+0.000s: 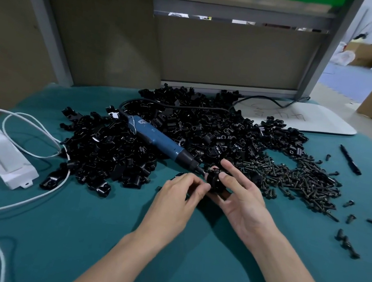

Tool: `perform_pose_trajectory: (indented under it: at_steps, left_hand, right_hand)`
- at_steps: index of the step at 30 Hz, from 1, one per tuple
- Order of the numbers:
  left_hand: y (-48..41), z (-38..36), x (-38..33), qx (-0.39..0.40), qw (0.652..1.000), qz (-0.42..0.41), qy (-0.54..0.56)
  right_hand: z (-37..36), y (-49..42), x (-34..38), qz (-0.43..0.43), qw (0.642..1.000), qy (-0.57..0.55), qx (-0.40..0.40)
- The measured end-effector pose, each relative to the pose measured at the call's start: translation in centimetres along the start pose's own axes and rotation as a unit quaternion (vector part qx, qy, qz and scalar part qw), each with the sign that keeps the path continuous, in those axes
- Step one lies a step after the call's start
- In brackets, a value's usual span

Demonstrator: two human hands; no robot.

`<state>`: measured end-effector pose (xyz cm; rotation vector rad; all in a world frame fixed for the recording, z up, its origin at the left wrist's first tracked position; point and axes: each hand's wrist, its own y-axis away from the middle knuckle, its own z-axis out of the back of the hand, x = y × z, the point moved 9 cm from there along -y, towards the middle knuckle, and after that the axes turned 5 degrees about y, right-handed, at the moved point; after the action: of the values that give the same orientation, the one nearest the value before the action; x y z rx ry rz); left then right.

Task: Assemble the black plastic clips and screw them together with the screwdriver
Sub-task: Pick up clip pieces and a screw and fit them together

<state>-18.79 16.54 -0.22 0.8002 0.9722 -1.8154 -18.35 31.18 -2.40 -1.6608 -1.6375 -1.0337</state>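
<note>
My right hand [241,195] holds a black plastic clip [214,181] between thumb and fingers, just in front of the pile. The fingertips of my left hand [180,192] pinch the same clip from the left. A blue electric screwdriver [156,140] lies on the pile of black clips [181,135], its black tip pointing at the held clip. Nobody holds it. A heap of black screws [298,181] spreads to the right of my hands. Whether a screw sits in the clip is hidden by my fingers.
A white power adapter [3,157] with white cables lies at the left. A white board [301,118] lies at the back right, a black pen [350,160] beside it. Loose screws [346,244] dot the green cloth [73,232] at right. Grey partition panels stand behind.
</note>
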Motion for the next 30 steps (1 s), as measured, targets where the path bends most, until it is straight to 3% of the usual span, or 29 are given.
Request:
perform_pose_trajectory:
  at_steps: [5,23,30]
  left_hand:
    - [0.1,-0.2,-0.6,0.006,1.0,-0.026,0.001]
    - [0.2,0.0,-0.4,0.011,0.998,0.022,-0.061]
    - [0.3,0.2,-1.4,0.005,0.998,-0.024,-0.06]
  right_hand:
    - [0.1,-0.1,-0.1,-0.002,1.0,0.008,-0.002]
    - [0.1,-0.3,-0.2,-0.002,1.0,0.015,0.001]
    - [0.1,-0.2,-0.2,0.002,0.999,0.033,0.001]
